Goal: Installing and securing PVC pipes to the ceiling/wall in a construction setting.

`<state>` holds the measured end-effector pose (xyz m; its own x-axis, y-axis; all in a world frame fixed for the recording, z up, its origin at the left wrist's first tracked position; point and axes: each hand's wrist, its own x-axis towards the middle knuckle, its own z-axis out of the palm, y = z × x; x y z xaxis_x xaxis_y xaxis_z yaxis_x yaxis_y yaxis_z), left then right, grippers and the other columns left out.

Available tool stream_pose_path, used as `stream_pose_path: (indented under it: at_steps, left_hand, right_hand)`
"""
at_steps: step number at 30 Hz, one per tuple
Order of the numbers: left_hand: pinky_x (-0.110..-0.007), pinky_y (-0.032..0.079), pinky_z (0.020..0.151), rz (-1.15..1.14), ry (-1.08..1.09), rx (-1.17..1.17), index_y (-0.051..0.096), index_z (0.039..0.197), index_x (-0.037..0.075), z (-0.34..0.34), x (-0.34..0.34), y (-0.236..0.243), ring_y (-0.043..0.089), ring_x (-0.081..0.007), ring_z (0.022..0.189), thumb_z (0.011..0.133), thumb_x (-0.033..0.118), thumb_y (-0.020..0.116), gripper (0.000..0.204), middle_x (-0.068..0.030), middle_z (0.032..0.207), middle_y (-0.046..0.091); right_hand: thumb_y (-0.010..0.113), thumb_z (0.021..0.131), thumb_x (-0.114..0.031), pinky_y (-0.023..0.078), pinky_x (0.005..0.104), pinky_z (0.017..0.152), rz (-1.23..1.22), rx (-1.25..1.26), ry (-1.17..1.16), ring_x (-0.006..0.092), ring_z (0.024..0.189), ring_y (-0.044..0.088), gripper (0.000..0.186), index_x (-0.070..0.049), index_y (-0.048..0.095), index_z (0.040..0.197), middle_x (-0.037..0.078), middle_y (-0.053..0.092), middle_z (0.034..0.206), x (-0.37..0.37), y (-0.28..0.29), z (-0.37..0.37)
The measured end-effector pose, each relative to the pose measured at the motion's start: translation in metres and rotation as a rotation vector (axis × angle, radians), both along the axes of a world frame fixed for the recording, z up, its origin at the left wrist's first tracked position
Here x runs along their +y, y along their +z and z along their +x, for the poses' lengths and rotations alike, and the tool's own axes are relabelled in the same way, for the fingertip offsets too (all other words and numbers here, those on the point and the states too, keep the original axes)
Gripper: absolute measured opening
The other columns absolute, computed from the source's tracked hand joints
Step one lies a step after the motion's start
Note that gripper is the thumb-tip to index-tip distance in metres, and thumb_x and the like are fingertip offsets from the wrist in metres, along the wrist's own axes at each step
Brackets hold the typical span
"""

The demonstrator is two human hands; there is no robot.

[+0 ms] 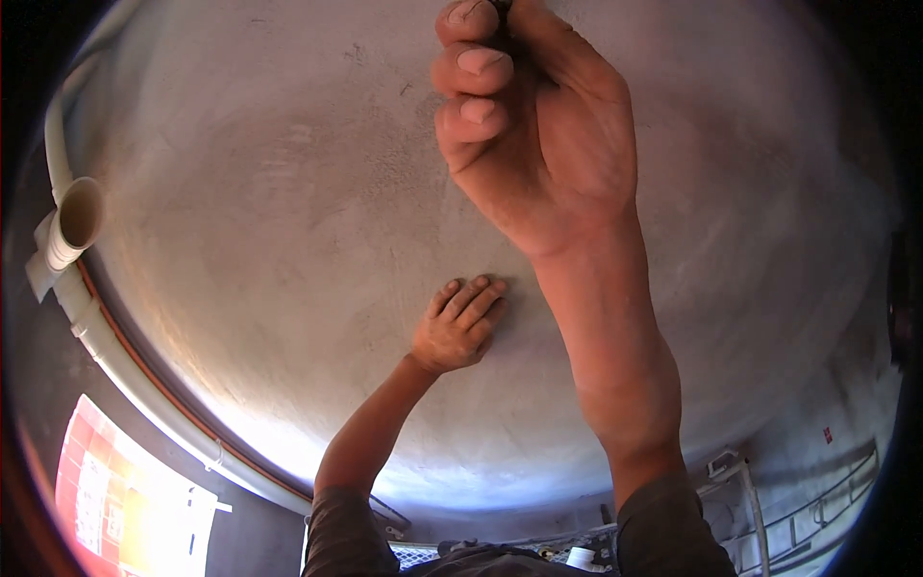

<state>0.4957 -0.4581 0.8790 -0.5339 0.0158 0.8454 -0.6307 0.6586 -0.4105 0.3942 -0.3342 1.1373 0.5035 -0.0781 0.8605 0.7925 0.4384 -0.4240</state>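
Surface (288,240), broad and grey with darker scuffs, fills the middle of the head view. The left hand (457,325) lies on it, palm down and fingers fairly straight and slightly apart, with nothing held. The right hand (538,125) is raised much nearer the camera, palm showing, its fingers curled and clamped on a dark thing (501,6) at the top edge; most of that thing is cut off, so its kind cannot be told. Along the left rim runs a white pipe (144,409) with an open-mouthed branch (79,213), above a bright opening (144,495).
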Motion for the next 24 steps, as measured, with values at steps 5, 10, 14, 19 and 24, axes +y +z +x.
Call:
stream_pose_path:
  at_steps: [5,10,14,19,24]
  left_hand:
    - [-0.040,0.033,0.106,-0.003,0.011,-0.005,0.062,0.111,0.017,-0.001,0.002,0.001,0.044,-0.0184,0.129,0.068,0.019,0.068,0.043,0.0000,0.138,0.049]
    - [-0.041,0.033,0.106,0.046,0.029,-0.032,0.062,0.113,0.016,0.000,0.008,0.004,0.043,-0.0192,0.130,0.067,0.019,0.069,0.046,-0.0007,0.139,0.049]
    - [-0.043,0.034,0.107,0.070,0.033,-0.053,0.062,0.114,0.016,0.007,0.004,0.003,0.040,-0.0200,0.132,0.067,0.019,0.069,0.048,-0.0015,0.142,0.046]
    - [-0.043,0.036,0.106,0.060,0.032,-0.037,0.063,0.113,0.015,0.005,0.005,0.005,0.042,-0.0209,0.131,0.069,0.019,0.068,0.044,-0.0027,0.141,0.046]
    - [-0.043,0.038,0.104,0.022,0.014,0.011,0.064,0.110,0.014,0.003,0.007,0.008,0.045,-0.0224,0.128,0.074,0.017,0.062,0.036,-0.0055,0.138,0.049]
  right_hand:
    - [0.042,0.102,-0.019,0.062,0.0370,0.073,0.000,0.018,-0.055,0.0253,0.087,0.069,0.030,0.004,0.061,0.102,0.017,0.067,0.092,-0.011,0.001,-0.007]
    - [0.042,0.101,-0.018,0.063,0.0380,0.071,0.041,0.021,-0.054,0.0271,0.087,0.069,0.030,0.007,0.059,0.104,0.020,0.066,0.093,-0.024,0.010,-0.006]
    - [0.041,0.100,-0.016,0.062,0.0430,0.071,-0.330,0.003,-0.159,0.0318,0.088,0.069,0.030,0.008,0.055,0.111,0.026,0.065,0.096,-0.014,0.008,0.005]
    - [0.046,0.101,-0.023,0.048,0.0263,0.059,-0.163,0.167,-0.622,0.0135,0.073,0.052,0.025,-0.001,0.058,0.107,0.003,0.053,0.091,-0.010,0.008,-0.017]
    - [0.042,0.103,-0.025,0.045,0.0265,0.057,-0.153,0.122,-0.804,0.0135,0.070,0.047,0.030,0.000,0.056,0.114,0.003,0.049,0.087,-0.007,0.001,-0.017]
